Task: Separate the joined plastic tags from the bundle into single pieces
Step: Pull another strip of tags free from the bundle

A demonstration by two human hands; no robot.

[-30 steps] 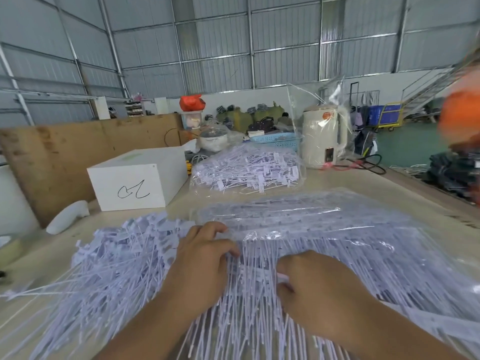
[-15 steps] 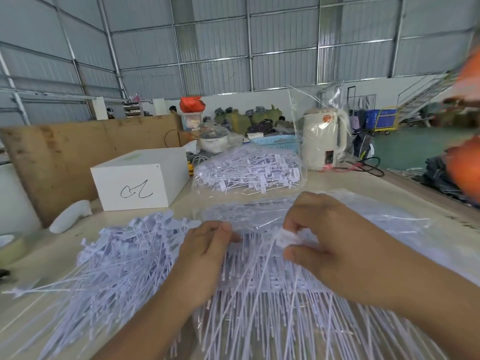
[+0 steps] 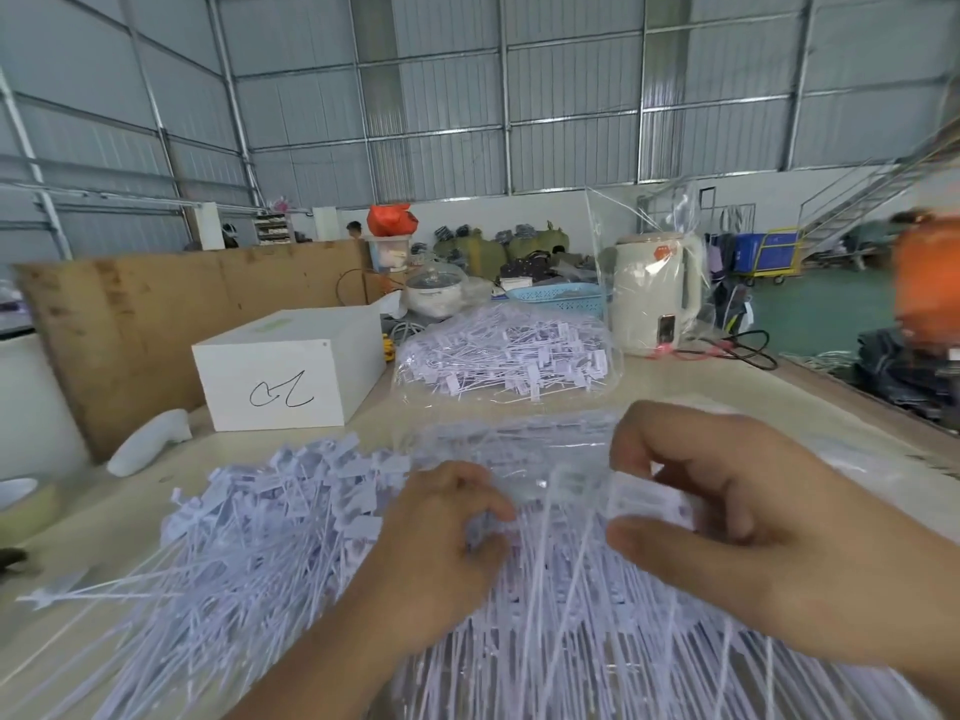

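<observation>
The right hand [image 3: 737, 517] is pinching a strip of joined tags [image 3: 644, 498] above the bundle [image 3: 561, 615] lying on the near worktop [image 3: 701, 387]. The left hand [image 3: 441, 543] is pressing on the bundle, fingers curled around its tags. Loose single tags [image 3: 260, 532] are lying to the left.

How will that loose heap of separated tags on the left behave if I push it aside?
The loose tag heap would probably spread rather than slide whole: its thin stems splay and cross. It looks light, so strays like the single tag may scatter.
</observation>
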